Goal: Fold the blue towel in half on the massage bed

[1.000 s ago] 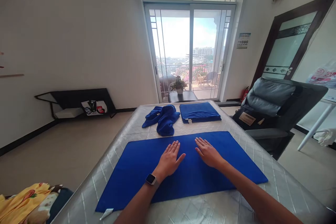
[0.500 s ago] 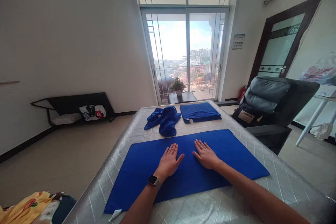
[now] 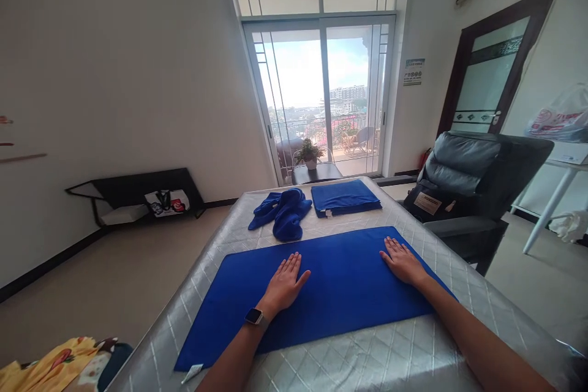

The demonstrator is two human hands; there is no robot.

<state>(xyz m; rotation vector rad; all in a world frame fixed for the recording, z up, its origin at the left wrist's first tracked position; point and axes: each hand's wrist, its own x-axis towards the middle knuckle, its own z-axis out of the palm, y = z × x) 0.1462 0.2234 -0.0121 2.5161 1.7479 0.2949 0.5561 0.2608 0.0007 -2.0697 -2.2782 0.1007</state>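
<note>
A blue towel [image 3: 340, 282] lies spread flat on the silver quilted mattress [image 3: 367, 349], with a white tag at its near left corner. My left hand [image 3: 285, 285], a watch on its wrist, rests palm down on the towel left of its middle, fingers stretched out. Toward the towel's right end my right hand [image 3: 403, 262] also lies flat, fingers extended. Behind the spread towel sits a crumpled blue towel [image 3: 288, 214]. Beside that one, on its right, is a neat stack of folded blue towels [image 3: 346, 197].
A dark recliner [image 3: 468, 177] with a black bag [image 3: 434, 199] on it stands right of the mattress. A potted plant [image 3: 310, 153] is on a chair beyond the far edge. Yellow patterned cloth [image 3: 55, 367] lies low at the left.
My right hand has slid across the towel to the right, away from my left hand. My left hand has stayed at about the same place on the towel. The view has shifted slightly.
</note>
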